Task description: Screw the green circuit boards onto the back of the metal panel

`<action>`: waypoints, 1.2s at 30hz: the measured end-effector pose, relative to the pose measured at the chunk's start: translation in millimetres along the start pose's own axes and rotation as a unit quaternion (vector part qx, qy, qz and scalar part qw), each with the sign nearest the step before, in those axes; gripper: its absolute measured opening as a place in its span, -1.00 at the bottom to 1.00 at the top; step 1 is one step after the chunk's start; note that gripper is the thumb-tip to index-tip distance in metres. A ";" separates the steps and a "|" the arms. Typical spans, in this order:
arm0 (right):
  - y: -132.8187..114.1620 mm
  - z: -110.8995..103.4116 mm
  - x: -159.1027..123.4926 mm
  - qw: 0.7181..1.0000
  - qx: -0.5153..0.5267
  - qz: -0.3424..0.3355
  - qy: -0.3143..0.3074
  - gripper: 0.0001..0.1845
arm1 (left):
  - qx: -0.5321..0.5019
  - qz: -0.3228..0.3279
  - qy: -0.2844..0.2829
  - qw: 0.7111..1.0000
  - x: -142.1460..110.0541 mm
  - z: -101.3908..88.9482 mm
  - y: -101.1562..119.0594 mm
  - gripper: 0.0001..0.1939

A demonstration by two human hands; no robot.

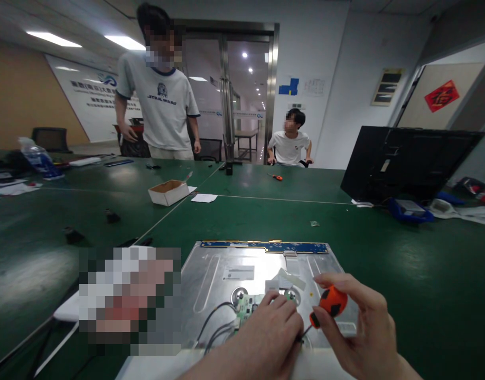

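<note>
A silver metal panel (211, 279), seemingly the back of a screen, lies in front of me with a blue circuit strip (234, 247) along its far edge. My left hand (272, 327) rests over a green circuit board (246, 305) on the panel. Its fingers are curled together, and what is under them is hidden. My right hand (365, 316) pinches the orange and black handle of a small screwdriver (333, 302). The screwdriver's shaft slants down left toward my left fingertips; its tip is hidden. Black cables (216, 311) run from the board's left side.
An open white box (169, 193) and a paper (204, 198) lie farther back on the green table (274, 216). Another orange screwdriver (277, 178) lies beyond. A black monitor (404, 163) stands right. One person (167, 105) stands across the table; another person (290, 145) sits.
</note>
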State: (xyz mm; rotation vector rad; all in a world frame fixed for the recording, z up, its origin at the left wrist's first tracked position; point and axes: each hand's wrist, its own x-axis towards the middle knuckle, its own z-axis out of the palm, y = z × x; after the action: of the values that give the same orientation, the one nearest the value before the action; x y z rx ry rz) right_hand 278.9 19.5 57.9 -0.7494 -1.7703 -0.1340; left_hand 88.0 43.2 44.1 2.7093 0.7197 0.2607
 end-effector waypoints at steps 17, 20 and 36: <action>-0.5 -0.2 -2.2 1.000 -0.024 0.004 0.007 -0.57 | 0.038 0.000 0.004 0.999 1.8 15.0 -8.6 -0.82; 0.0 0.6 -3.3 1.000 -0.026 0.006 0.002 -0.55 | 0.043 0.002 0.005 0.999 1.7 17.2 -10.2 -0.83; -1.5 -1.7 -3.8 1.000 -0.026 0.003 -0.007 -0.54 | 0.046 -0.003 0.004 0.999 1.7 14.7 -8.3 -0.80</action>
State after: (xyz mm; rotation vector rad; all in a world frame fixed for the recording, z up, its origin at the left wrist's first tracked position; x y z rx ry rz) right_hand 280.0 16.0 55.4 -0.7947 -1.7836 -0.1723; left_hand 89.4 46.9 27.6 2.7936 0.7588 0.2440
